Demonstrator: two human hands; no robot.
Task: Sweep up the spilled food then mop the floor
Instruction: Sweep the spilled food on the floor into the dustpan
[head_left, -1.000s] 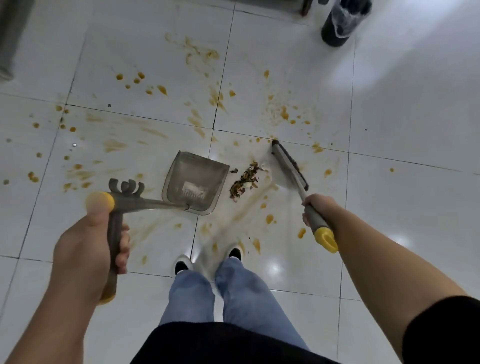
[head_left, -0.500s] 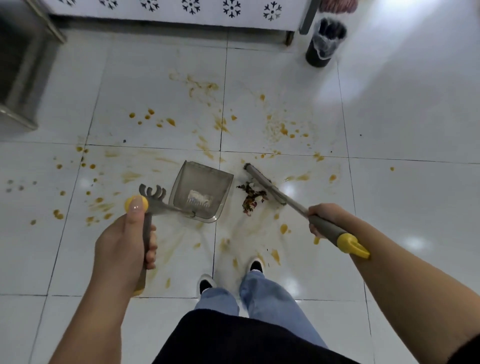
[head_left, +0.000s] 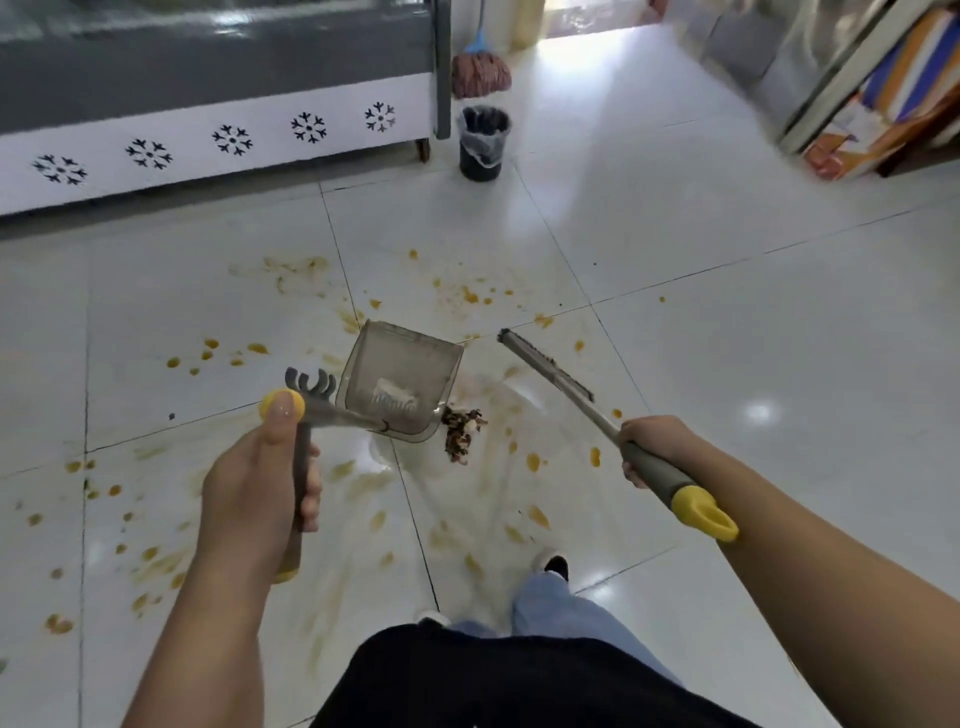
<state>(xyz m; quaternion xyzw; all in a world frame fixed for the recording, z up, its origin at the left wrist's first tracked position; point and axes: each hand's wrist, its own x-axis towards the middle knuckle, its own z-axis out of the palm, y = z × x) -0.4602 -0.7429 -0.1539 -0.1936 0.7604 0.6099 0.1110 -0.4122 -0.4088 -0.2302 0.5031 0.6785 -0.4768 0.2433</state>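
Sweeping is under way: dustpan (head_left: 402, 387) handle gripped by the left hand (head_left: 254, 483), broom (head_left: 550, 371) clamped in the right hand (head_left: 652, 441); scraps (head_left: 460, 428) likely to be brushed in next.

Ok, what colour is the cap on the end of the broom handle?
Yellow: the end cap on the grey broom handle, past the right hand, seen in the head view.

Both forearms reach forward and down from the near edge. The left hand (head_left: 254, 483) has its fingers curled round a handle, thumb stretched along the top to its end. The right hand (head_left: 652, 441), farther right, grips another handle, knuckles up.
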